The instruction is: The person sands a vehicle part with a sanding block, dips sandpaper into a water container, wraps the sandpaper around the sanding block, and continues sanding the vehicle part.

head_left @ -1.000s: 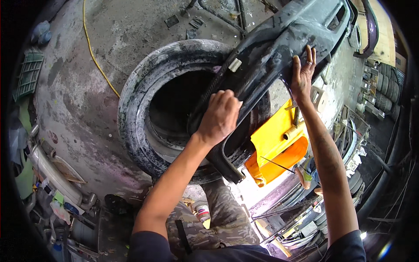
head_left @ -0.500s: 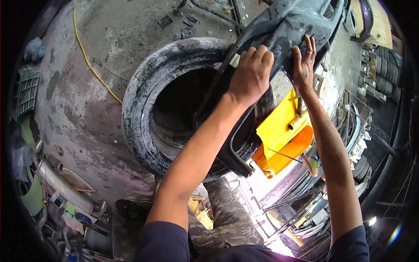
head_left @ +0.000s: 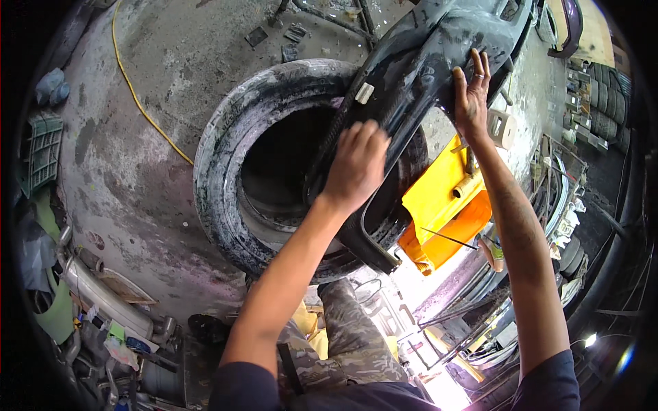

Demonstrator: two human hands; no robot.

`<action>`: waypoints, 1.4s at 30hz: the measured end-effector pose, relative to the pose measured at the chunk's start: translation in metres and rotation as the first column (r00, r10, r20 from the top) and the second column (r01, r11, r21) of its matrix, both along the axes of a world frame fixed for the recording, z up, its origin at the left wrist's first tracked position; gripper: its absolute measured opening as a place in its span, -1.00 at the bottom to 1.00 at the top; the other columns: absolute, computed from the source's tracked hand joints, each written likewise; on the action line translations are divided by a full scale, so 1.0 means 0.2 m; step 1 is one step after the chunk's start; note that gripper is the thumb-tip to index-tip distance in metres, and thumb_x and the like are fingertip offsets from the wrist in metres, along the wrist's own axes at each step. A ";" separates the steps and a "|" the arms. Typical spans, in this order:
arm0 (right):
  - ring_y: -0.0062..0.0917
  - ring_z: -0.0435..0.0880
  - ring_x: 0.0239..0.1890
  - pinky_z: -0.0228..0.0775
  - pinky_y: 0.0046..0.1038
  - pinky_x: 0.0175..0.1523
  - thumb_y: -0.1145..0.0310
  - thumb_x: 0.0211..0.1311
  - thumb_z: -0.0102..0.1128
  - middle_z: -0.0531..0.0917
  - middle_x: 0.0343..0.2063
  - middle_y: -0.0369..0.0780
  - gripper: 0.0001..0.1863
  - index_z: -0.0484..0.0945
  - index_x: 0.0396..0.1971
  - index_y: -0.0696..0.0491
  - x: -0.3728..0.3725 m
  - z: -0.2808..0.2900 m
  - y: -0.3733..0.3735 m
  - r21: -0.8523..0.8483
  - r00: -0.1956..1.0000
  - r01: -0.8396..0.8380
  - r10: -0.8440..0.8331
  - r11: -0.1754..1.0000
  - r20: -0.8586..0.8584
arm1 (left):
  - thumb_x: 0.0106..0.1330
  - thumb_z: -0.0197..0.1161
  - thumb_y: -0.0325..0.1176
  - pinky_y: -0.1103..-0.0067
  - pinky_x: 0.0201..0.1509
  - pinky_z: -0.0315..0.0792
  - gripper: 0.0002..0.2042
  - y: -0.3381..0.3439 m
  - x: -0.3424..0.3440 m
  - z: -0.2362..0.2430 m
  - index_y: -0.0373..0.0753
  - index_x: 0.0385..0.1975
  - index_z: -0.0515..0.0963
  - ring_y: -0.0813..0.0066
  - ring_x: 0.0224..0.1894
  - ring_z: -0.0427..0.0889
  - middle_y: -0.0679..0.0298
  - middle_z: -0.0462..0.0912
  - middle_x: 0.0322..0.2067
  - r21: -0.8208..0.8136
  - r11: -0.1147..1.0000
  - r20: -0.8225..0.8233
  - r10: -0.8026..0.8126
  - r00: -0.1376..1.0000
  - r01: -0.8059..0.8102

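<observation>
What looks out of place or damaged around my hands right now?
The car bumper is patchy and streaked, and the tire under it is smeared whitish; I can't tell dirt from damage. A small pale block on the bumper beyond your left hand stands out against the dark surface.

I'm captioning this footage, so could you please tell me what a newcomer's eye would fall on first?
Probably the bright yellow and orange material right of the tyre. Then the long dark moulded part slanting over that tyre, the left hand at its lower half, the right hand higher.
</observation>
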State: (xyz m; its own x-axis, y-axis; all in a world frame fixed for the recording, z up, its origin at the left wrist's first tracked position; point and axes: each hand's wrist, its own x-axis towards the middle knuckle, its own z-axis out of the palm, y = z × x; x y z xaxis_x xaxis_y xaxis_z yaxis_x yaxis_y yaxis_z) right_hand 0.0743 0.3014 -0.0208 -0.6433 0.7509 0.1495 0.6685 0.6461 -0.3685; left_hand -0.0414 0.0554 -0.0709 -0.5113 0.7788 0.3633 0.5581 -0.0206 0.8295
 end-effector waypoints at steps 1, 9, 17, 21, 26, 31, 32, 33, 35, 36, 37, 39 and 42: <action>-0.07 0.03 0.55 -0.10 -0.20 0.57 -0.02 0.55 -0.07 0.01 0.53 0.01 -0.33 0.12 0.51 -0.05 0.05 0.03 0.04 0.006 1.000 -0.001 0.001 1.000 0.010 | 0.30 0.21 -0.52 0.21 0.04 0.41 -0.87 -0.07 0.05 0.00 -0.29 -0.20 0.46 0.01 -0.04 0.52 0.02 0.51 -0.08 -0.080 0.993 0.072 -0.081 0.994 0.087; 0.06 0.19 0.48 0.24 -0.15 0.43 -0.10 0.45 0.09 0.04 0.50 0.07 -0.27 0.15 0.48 -0.13 -0.02 -0.02 0.01 0.046 1.000 -0.007 0.008 0.999 -0.020 | 0.47 0.16 -0.43 0.27 -0.18 0.38 -0.84 0.46 -0.22 0.12 -0.30 -0.32 0.33 0.11 -0.34 0.45 0.07 0.41 -0.36 0.148 0.977 0.050 0.150 0.987 -0.156; 0.08 0.20 0.47 0.21 -0.08 0.46 -0.19 0.39 0.09 0.11 0.50 0.04 -0.25 0.21 0.46 -0.18 -0.03 0.00 0.00 0.081 0.997 0.060 -0.056 0.995 -0.044 | 0.46 0.20 -0.43 0.20 -0.19 0.45 -0.82 0.07 -0.04 0.14 -0.34 -0.30 0.33 -0.06 -0.32 0.52 -0.01 0.39 -0.34 -0.146 0.988 -0.008 0.043 0.999 -0.043; 0.15 0.19 0.46 0.26 0.00 0.41 -0.23 0.38 0.07 0.16 0.49 0.03 -0.27 0.25 0.45 -0.21 0.00 -0.01 -0.01 0.097 0.996 0.082 -0.077 0.992 -0.047 | 0.45 0.19 -0.46 0.17 -0.21 0.46 -0.87 -0.08 0.04 0.08 -0.35 -0.26 0.38 -0.12 -0.30 0.54 -0.04 0.41 -0.33 -0.211 0.977 -0.163 -0.008 0.987 -0.026; 0.15 0.19 0.46 0.28 0.03 0.39 -0.22 0.38 0.08 0.16 0.48 0.03 -0.27 0.26 0.44 -0.22 -0.03 -0.01 -0.03 0.096 0.994 0.105 -0.100 0.990 -0.052 | 0.50 0.13 -0.43 0.12 -0.21 0.41 -0.86 0.16 -0.04 0.10 -0.36 -0.23 0.35 -0.21 -0.30 0.48 -0.12 0.39 -0.29 -0.120 0.991 -0.227 0.031 0.974 -0.059; 0.12 0.19 0.46 0.32 0.05 0.36 -0.25 0.36 0.08 0.15 0.49 0.01 -0.26 0.26 0.45 -0.25 -0.05 -0.03 -0.03 0.112 0.994 0.095 -0.089 0.989 -0.063 | 0.48 0.12 -0.45 0.12 -0.22 0.39 -0.87 0.18 -0.06 0.10 -0.37 -0.26 0.38 -0.18 -0.27 0.47 -0.10 0.38 -0.30 -0.123 0.990 -0.211 0.040 0.977 -0.067; 0.11 0.17 0.48 0.33 0.06 0.35 -0.26 0.36 0.07 0.14 0.50 0.00 -0.25 0.25 0.45 -0.25 -0.01 -0.03 -0.01 0.111 0.994 0.113 -0.111 0.987 -0.023 | 0.46 0.15 -0.47 0.12 -0.24 0.39 -0.88 0.06 0.02 0.07 -0.38 -0.26 0.38 -0.17 -0.29 0.47 -0.09 0.37 -0.33 -0.157 0.985 -0.190 0.039 0.981 -0.070; 0.11 0.16 0.49 0.33 0.06 0.35 -0.25 0.37 0.06 0.14 0.50 0.00 -0.26 0.25 0.46 -0.24 0.03 -0.02 0.00 0.092 0.991 0.136 -0.137 0.986 0.008 | 0.44 0.18 -0.49 0.13 -0.25 0.39 -0.87 -0.04 0.08 0.07 -0.39 -0.27 0.39 -0.16 -0.33 0.47 -0.08 0.37 -0.34 -0.173 0.984 -0.143 0.012 0.990 -0.037; 0.13 0.17 0.47 0.32 0.07 0.35 -0.25 0.37 0.05 0.14 0.50 0.00 -0.26 0.25 0.46 -0.24 0.02 -0.03 0.00 0.111 0.992 0.130 -0.129 0.985 -0.013 | 0.42 0.19 -0.52 0.13 -0.25 0.40 -0.89 -0.06 0.07 0.05 -0.39 -0.27 0.40 -0.16 -0.34 0.49 -0.10 0.39 -0.33 -0.171 0.984 -0.219 0.013 0.976 -0.052; 0.13 0.17 0.47 0.32 0.07 0.35 -0.25 0.37 0.05 0.14 0.50 0.00 -0.26 0.25 0.46 -0.24 -0.01 -0.03 -0.02 0.101 0.992 0.122 -0.119 0.987 -0.032 | 0.43 0.19 -0.50 0.13 -0.23 0.43 -0.89 0.01 0.02 0.06 -0.38 -0.24 0.41 -0.17 -0.31 0.51 -0.11 0.43 -0.29 -0.142 0.987 -0.309 0.026 0.951 -0.073; 0.13 0.17 0.47 0.32 0.07 0.35 -0.25 0.37 0.06 0.14 0.50 0.00 -0.26 0.25 0.46 -0.24 -0.03 -0.03 -0.02 0.112 0.993 0.117 -0.114 0.987 -0.032 | 0.46 0.16 -0.46 0.12 -0.22 0.46 -0.89 0.15 -0.03 0.09 -0.36 -0.23 0.40 -0.21 -0.27 0.53 -0.13 0.45 -0.24 -0.157 0.986 -0.326 0.005 0.945 -0.059; 0.13 0.18 0.47 0.32 0.07 0.35 -0.25 0.37 0.07 0.14 0.50 0.00 -0.25 0.25 0.46 -0.24 -0.03 -0.03 -0.06 0.118 0.992 0.126 -0.126 0.985 -0.010 | 0.50 0.09 -0.41 0.12 -0.20 0.45 -0.86 0.43 -0.14 0.19 -0.35 -0.25 0.35 -0.22 -0.26 0.51 -0.11 0.43 -0.24 -0.192 0.978 -0.363 0.008 0.932 -0.084; 0.11 0.22 0.46 0.36 0.09 0.32 -0.24 0.34 0.12 0.15 0.49 -0.01 -0.24 0.25 0.46 -0.24 -0.06 -0.04 -0.06 0.096 0.992 0.118 -0.114 0.988 -0.053 | 0.48 0.12 -0.44 0.11 -0.23 0.43 -0.86 0.37 -0.13 0.16 -0.37 -0.26 0.36 -0.23 -0.29 0.49 -0.11 0.41 -0.27 -0.124 0.990 -0.303 0.026 0.953 -0.066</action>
State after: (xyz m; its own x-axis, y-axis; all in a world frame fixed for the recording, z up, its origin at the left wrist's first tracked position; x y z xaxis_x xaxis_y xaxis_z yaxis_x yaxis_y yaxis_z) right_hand 0.0629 0.2896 -0.0281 -0.5431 0.7999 0.2554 0.7242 0.6001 -0.3397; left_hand -0.0678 0.1284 -0.0395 -0.4311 0.8080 0.4017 0.7790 0.1086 0.6175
